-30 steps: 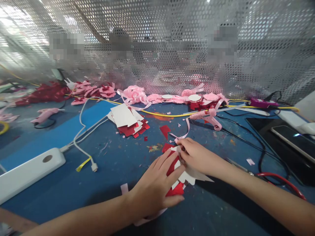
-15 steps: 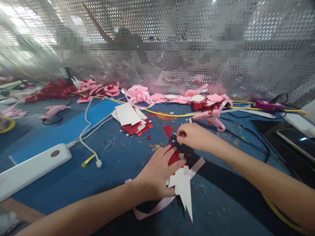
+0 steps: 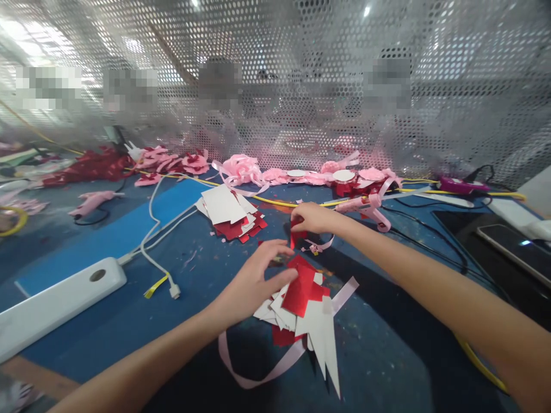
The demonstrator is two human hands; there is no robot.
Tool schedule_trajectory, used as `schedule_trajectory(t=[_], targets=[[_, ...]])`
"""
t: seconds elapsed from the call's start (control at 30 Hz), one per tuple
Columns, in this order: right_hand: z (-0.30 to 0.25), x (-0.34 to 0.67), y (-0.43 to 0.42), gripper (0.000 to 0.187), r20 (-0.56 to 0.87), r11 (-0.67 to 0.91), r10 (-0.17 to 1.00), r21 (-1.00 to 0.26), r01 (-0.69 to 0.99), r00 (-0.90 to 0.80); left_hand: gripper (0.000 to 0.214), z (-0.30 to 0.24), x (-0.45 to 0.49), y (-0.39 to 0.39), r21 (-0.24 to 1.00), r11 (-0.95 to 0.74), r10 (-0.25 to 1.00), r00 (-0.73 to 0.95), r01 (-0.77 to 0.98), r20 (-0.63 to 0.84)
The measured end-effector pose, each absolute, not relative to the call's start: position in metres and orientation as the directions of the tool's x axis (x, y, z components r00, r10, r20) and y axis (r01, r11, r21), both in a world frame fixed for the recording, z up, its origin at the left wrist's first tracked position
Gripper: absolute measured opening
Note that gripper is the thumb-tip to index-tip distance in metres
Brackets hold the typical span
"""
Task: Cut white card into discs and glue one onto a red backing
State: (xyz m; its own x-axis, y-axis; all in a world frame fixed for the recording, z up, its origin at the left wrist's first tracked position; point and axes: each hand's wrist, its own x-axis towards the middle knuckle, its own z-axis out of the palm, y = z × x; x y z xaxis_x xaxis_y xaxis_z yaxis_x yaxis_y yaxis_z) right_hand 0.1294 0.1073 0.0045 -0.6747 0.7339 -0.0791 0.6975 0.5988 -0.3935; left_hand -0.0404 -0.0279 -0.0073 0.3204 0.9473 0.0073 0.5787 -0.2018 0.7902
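Just above a loose heap of cut card, my left hand [image 3: 258, 278] is open, its thumb and fingers spread and the thumb tip over a shiny red card piece [image 3: 299, 292]. White pointed card pieces [image 3: 321, 330] lie under and beside the red one. My right hand [image 3: 314, 218] pinches a small red card piece [image 3: 297, 236] farther back, partly hidden by the fingers. A pale pink ribbon [image 3: 275, 367] loops out from beneath the heap. Close to the right hand lies a thin ribbon with a small bow-like bit [image 3: 316, 248].
A stack of white and red cards [image 3: 222, 206] lies beyond my left hand. A pink glue gun [image 3: 372, 209] sits at the right, another pink glue gun [image 3: 92, 202] at the left. Also about are a white power strip [image 3: 64, 298], cables, pink decorations [image 3: 243, 169] and a phone [image 3: 516, 246].
My left hand has lifted off the card heap and moved left, uncovering red and white pieces. My right hand has shifted left and taken hold of the small red piece.
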Motion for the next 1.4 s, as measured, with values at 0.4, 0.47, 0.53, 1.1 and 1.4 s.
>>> schedule_trajectory(t=[0.4,0.47,0.53,1.1,1.4], targets=[[0.003,0.15,-0.014,0.019,-0.166,0.533,0.73,-0.469,0.704,-0.663,0.057,-0.024,-0.036,-0.028,0.704,-0.191,0.952,0.304,0.684,-0.036],[-0.009,0.147,-0.021,0.038,-0.12,0.494,0.786,-0.469,0.732,-0.607,0.068,-0.029,-0.033,-0.036,0.63,-0.253,0.919,0.385,0.735,-0.08],[-0.012,0.146,-0.021,0.057,-0.129,0.432,0.806,-0.539,0.723,-0.578,0.065,-0.032,-0.03,-0.04,0.633,-0.268,0.91,0.406,0.726,-0.08],[-0.005,0.133,-0.001,0.082,-0.336,0.478,0.711,-0.412,0.776,-0.617,0.037,-0.044,-0.023,-0.043,0.914,-0.224,0.958,0.25,0.339,0.142],[0.007,0.129,-0.008,0.078,-0.325,0.574,0.713,-0.237,0.784,-0.621,0.034,-0.043,-0.022,-0.04,0.941,-0.186,0.978,0.141,0.282,0.151]])
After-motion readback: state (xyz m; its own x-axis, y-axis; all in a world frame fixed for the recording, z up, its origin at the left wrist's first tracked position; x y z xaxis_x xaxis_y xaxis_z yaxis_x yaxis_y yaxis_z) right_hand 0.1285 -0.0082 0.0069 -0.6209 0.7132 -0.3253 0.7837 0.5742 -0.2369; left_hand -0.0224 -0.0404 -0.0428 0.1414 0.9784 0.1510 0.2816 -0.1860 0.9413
